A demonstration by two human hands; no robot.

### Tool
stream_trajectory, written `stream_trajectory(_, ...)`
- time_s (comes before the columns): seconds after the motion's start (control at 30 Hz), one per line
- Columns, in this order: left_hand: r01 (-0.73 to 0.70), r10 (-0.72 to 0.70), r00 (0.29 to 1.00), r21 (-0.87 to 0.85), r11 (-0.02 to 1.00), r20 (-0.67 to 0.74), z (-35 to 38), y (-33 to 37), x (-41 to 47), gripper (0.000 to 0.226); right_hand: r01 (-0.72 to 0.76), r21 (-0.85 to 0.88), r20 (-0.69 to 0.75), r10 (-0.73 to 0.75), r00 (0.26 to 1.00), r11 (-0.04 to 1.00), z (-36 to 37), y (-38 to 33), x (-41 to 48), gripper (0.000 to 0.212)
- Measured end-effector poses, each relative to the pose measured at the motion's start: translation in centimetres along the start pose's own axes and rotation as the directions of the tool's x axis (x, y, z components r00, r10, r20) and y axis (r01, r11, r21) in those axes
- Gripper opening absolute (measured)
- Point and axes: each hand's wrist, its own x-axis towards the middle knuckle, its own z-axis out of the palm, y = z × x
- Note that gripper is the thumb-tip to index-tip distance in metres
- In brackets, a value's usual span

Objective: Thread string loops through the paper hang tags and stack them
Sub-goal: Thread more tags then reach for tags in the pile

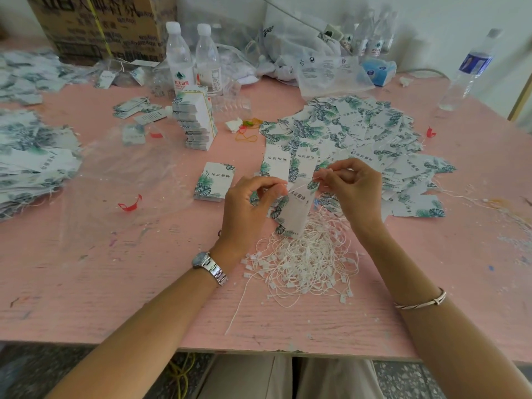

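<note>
A white paper hang tag with green leaf print hangs tilted between my hands above the table. My left hand pinches its upper left edge. My right hand pinches a thin white string at the tag's top corner. Below the tag lies a tangled heap of white string loops with small plastic ends. A small neat stack of tags sits just left of my left hand. A wide loose spread of tags covers the table behind my right hand.
The pink table holds a tall stack of bundled tags, two water bottles, another bottle at far right, a cardboard box, plastic bags, tag piles at left and a red plastic strip.
</note>
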Motion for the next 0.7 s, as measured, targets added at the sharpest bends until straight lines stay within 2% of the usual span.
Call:
stream_trajectory(0.07,0.015,-0.015,1.0,0.003,1.0,0.017,0.1,-0.1,0.0,0.007,0.041,-0.039,0.014,-0.04,0.999,0.998,0.0,0.1,0.0,0.01)
stream_trajectory(0.2,-0.073,0.072,0.997,0.07,0.995,0.014,0.1,0.4,0.0,0.006,0.132,-0.054,0.068,-0.128,0.989,0.99,0.2,0.2,0.1,0.008)
stream_trajectory(0.27,-0.086,0.086,0.996,0.074,0.994,0.009,0.1,0.5,0.0,0.008,0.111,0.001,0.125,-0.11,0.986,0.994,0.3,0.1,0.1,0.004)
stream_trajectory(0.43,-0.075,0.076,0.997,0.072,0.995,-0.002,0.1,0.6,0.0,0.016,-0.007,0.103,0.272,-0.022,0.962,0.995,0.5,0.4,-0.2,0.023)
stream_trajectory(0.53,-0.125,0.122,0.992,0.156,0.98,0.027,0.2,0.8,-0.1,0.01,-0.002,0.093,0.33,-0.029,0.944,0.996,0.7,0.3,-0.2,0.021)
stream_trajectory(0.7,-0.154,0.147,0.988,0.189,0.97,0.047,0.4,0.9,-0.2,0.015,-0.001,0.104,0.377,-0.039,0.926,0.995,0.7,0.7,-0.3,0.013)
